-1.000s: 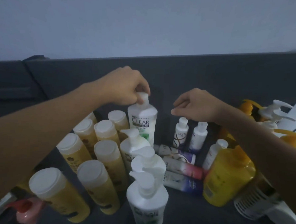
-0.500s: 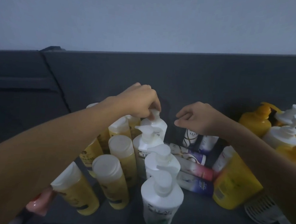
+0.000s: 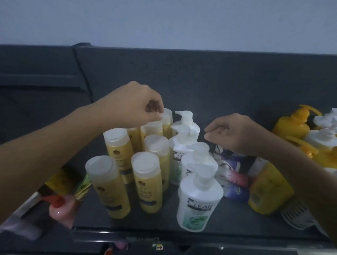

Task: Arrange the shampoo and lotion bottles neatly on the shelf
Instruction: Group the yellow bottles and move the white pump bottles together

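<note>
Standing on a dark shelf point(image 3: 236, 224), yellow bottles point(image 3: 147, 184), pale wall point(image 3: 169, 18) behind

CLEAR is standing in dark capitals on the label of the front white pump bottle point(image 3: 199, 204). Just behind that bottle, a second white pump bottle point(image 3: 191, 165) is showing only "CL", and a third white pump bottle point(image 3: 179, 155) behind it is showing "CLEA". Left of the front bottle, each yellow bottle point(image 3: 147, 184) is carrying a flower emblem over unreadable lines. Below the front bottle, a small sticker point(image 3: 159, 247) on the dark ledge point(image 3: 235, 246) is bearing a red arrow.
</note>
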